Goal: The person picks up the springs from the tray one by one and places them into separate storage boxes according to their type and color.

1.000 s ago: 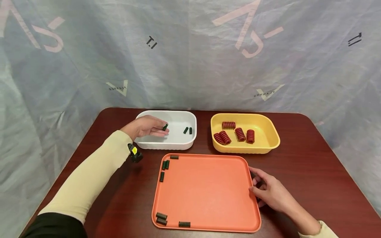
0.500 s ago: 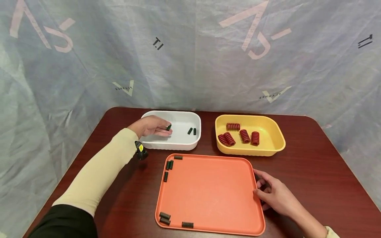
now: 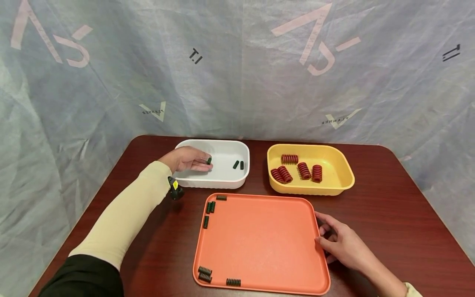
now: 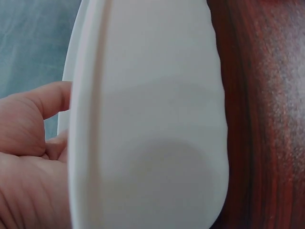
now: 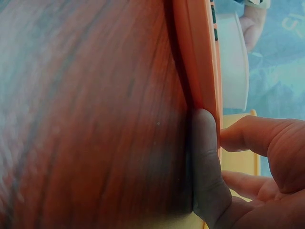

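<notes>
In the head view my left hand [image 3: 190,159] is inside the white bin [image 3: 208,184] and pinches a small dark green spring [image 3: 209,161]. Two more dark green springs [image 3: 242,165] lie at that bin's right end. With thumb and fingers my right hand [image 3: 343,243] grips the right rim of the orange tray [image 3: 263,243]. The right wrist view shows a finger [image 5: 206,143] along the tray's outer wall and the thumb at its rim. In the left wrist view the bin wall [image 4: 157,105] hides the fingertips and the spring.
Several dark green springs [image 3: 210,207] lie along the tray's left side, with another [image 3: 233,282] at its front rim. A yellow bin [image 3: 311,191] with several thick red springs [image 3: 317,173] stands behind the tray, right of the white bin. All rest on a dark red wooden table [image 3: 389,206].
The head view has shifted slightly, so everything sits a little further right than a second ago. Both hands keep their places at the white bin and the tray rim.
</notes>
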Demonstrator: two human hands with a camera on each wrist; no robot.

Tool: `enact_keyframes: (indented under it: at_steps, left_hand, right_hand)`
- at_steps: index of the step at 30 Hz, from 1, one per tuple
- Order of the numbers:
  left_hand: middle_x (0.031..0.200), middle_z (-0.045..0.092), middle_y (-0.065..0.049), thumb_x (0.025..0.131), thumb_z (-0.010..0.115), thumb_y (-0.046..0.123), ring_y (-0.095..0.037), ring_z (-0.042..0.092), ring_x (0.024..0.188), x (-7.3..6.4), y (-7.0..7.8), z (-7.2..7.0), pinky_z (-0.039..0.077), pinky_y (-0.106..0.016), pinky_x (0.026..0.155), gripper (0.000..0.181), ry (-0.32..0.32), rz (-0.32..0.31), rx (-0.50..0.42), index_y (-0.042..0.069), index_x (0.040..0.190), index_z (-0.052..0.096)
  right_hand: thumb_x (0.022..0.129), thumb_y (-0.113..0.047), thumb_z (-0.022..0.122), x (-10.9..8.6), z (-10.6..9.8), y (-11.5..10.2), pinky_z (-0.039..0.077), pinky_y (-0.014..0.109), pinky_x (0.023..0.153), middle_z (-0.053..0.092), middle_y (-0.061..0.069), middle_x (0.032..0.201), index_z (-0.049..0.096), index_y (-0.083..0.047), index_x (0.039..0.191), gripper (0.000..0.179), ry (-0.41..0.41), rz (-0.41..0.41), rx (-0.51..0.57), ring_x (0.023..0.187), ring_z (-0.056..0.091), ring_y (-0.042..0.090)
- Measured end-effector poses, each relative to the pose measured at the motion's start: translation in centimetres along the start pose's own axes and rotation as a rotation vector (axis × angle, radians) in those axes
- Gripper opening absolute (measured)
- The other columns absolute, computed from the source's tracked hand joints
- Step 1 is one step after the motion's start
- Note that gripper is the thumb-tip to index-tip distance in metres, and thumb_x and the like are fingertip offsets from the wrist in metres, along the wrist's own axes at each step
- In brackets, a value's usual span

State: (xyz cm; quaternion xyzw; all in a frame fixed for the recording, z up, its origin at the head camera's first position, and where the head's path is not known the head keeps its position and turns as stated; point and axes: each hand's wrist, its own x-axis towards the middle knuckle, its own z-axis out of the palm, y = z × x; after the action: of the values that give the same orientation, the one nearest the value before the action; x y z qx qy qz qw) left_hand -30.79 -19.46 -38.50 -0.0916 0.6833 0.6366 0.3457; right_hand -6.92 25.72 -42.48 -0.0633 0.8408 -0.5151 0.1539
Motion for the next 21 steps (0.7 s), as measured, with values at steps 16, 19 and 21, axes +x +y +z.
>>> enact_keyframes:
  at_steps: [16, 19, 21]
  left_hand:
    - [0.148, 0.046, -0.034, 0.111, 0.047, 0.009, -0.036, 0.058, 0.13, -0.6, -0.3, -0.8, 0.052, -0.039, 0.106, 0.049, -0.082, 0.032, 0.031, -0.009, 0.155, 0.035]
    - [0.147, 0.048, -0.034, 0.111, 0.046, 0.009, -0.034, 0.06, 0.128, -1.1, -0.2, -0.8, 0.051, -0.04, 0.107, 0.049, -0.101, 0.049, 0.031, -0.009, 0.156, 0.034]
    - [0.143, 0.053, -0.032, 0.111, 0.046, 0.009, -0.034, 0.061, 0.126, -1.6, -0.1, -0.6, 0.049, -0.042, 0.108, 0.049, -0.11, 0.064, 0.026, -0.009, 0.155, 0.035]
  right_hand:
    - [0.094, -0.001, 0.07, -0.1, 0.1, 0.1, 0.061, 0.04, 0.047, 0.052, 0.017, 0.1, 0.038, 0.002, 0.154, 0.068, 0.009, 0.01, -0.024, 0.065, 0.062, 0.02]
    - [0.094, 0.0, 0.07, -0.1, 0.1, 0.1, 0.061, 0.041, 0.047, 0.052, 0.018, 0.101, 0.038, 0.002, 0.154, 0.068, 0.009, 0.011, -0.024, 0.065, 0.062, 0.02]
    - [0.094, 0.0, 0.07, -0.1, 0.1, 0.1, 0.061, 0.041, 0.047, 0.052, 0.018, 0.101, 0.038, 0.001, 0.154, 0.068, 0.01, 0.01, -0.02, 0.065, 0.063, 0.02]
